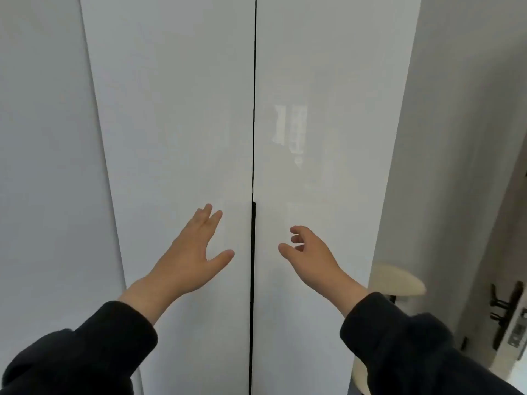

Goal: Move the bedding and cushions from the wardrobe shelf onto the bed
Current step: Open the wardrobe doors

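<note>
Two glossy white wardrobe doors fill the view, the left door (176,124) and the right door (322,124), both closed with a thin dark gap (253,109) between them. A dark recessed handle strip (253,252) runs down the gap from hand height. My left hand (191,260) reaches toward the left door with fingers spread, holding nothing. My right hand (310,258) is just right of the gap, fingers loosely curled and apart, also holding nothing. Both arms wear dark sleeves. Bedding, cushions and bed are hidden.
A white side panel (45,166) stands to the left of the doors. On the right is a grey wall (456,138), a cream rounded object (399,280) and a room door edge with a dark lever handle (504,306).
</note>
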Action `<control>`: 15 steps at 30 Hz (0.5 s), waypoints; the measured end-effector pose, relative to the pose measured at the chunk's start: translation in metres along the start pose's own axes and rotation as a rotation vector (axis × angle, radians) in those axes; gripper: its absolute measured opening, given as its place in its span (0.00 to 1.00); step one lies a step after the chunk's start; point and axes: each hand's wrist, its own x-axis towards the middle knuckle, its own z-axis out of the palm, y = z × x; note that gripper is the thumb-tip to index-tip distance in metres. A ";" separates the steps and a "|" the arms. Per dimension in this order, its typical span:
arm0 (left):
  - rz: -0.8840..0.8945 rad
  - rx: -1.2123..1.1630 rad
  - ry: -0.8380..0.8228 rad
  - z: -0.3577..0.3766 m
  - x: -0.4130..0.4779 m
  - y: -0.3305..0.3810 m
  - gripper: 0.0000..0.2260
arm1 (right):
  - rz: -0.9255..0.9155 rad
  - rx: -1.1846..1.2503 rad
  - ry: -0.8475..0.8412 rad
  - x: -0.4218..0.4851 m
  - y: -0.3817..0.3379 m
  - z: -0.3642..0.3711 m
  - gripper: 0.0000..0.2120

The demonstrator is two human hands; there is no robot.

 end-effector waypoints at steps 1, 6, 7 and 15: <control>0.038 0.093 0.000 0.006 0.008 -0.009 0.37 | 0.001 -0.023 0.010 0.009 0.004 0.008 0.27; 0.134 0.411 -0.003 0.049 0.076 -0.071 0.42 | 0.026 -0.146 0.081 0.081 0.033 0.058 0.29; 0.155 0.495 0.014 0.058 0.091 -0.084 0.43 | 0.031 -0.159 0.103 0.098 0.038 0.067 0.28; 0.232 0.770 0.089 0.097 0.160 -0.139 0.55 | -0.108 -0.302 0.222 0.175 0.050 0.113 0.10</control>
